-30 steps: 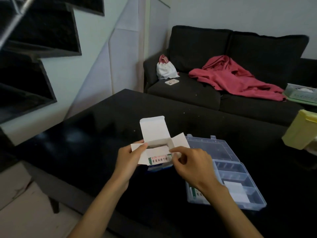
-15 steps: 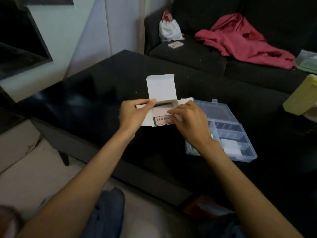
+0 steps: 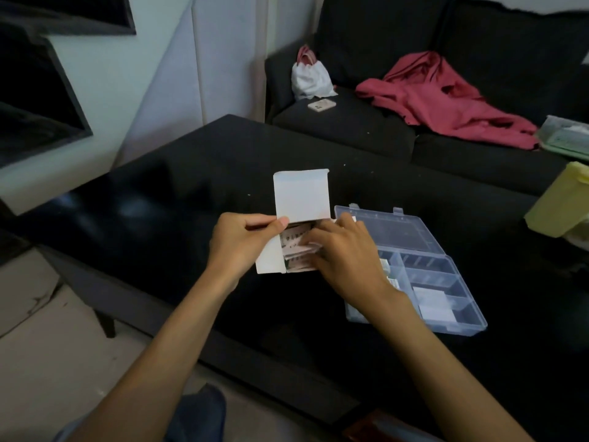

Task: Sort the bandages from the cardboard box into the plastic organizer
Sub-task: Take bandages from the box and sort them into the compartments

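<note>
A small white cardboard box (image 3: pixel 301 196) stands open over the black table, its lid flap raised. My left hand (image 3: pixel 240 242) grips its left side, thumb at the opening. Pale printed bandages (image 3: pixel 294 239) show in the mouth of the box. My right hand (image 3: pixel 342 250) has its fingers in the opening and pinches the bandages there. To the right lies the clear plastic organizer (image 3: pixel 459 325), lid folded back. One front compartment holds a white packet (image 3: pixel 433 306); the compartments under my right wrist are partly hidden.
The black table (image 3: pixel 191 186) runs to a near edge by my knees. A yellow container (image 3: pixel 561 199) stands at the table's right side. Behind is a dark sofa (image 3: pixel 350 129) with a red garment (image 3: pixel 446 100), a white pouch (image 3: pixel 310 78) and a phone (image 3: pixel 322 105).
My right fingers have gone further into the box opening and now pinch the bandages, some partly drawn out. The box has turned so its mouth faces me. The camera has tilted.
</note>
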`<state>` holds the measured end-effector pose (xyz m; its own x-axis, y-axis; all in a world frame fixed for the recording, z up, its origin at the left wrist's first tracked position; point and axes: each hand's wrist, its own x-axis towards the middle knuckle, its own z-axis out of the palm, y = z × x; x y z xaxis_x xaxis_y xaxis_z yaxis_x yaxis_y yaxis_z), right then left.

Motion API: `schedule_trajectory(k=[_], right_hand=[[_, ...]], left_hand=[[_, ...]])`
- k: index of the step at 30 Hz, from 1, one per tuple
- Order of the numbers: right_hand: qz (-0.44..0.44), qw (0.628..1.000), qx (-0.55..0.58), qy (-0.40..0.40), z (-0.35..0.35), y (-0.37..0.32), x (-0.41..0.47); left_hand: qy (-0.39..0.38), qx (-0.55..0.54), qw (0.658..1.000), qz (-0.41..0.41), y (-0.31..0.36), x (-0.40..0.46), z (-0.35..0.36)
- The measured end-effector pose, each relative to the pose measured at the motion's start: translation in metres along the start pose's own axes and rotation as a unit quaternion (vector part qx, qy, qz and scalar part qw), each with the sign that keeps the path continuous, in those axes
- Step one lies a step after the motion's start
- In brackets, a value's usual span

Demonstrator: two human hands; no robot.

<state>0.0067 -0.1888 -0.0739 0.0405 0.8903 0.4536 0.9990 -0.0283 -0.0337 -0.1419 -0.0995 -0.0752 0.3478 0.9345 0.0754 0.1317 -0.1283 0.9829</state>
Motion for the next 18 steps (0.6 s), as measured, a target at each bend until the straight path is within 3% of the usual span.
schedule_trajectory(k=[6, 9, 12, 14, 16, 18], right_hand=[[0.02, 0.999, 0.03, -0.032, -0.011, 0.008, -0.001], [0.034, 0.992, 0.094, -0.08, -0.013, 0.015, -0.003], [0.066, 0.98, 0.177, -0.067, -0.011, 0.016, -0.002], [0.111, 0.945, 0.301, -0.055, -0.012, 0.013, 0.001], [0.174, 0.865, 0.468, -0.055, -0.022, 0.01, 0.004], [0.221, 0.796, 0.561, -0.06, -0.028, 0.011, 0.007]], left_hand=[[0.016, 0.063, 0.997, 0.029, 0.005, 0.002, -0.005], [0.029, 0.078, 0.996, 0.037, 0.008, 0.001, -0.005], [0.056, 0.096, 0.993, 0.037, 0.008, 0.001, -0.005], [0.067, 0.089, 0.994, 0.013, 0.005, 0.006, -0.005], [0.074, 0.066, 0.995, -0.017, 0.005, 0.013, -0.005], [0.068, 0.019, 0.997, -0.038, 0.004, 0.02, -0.003]])
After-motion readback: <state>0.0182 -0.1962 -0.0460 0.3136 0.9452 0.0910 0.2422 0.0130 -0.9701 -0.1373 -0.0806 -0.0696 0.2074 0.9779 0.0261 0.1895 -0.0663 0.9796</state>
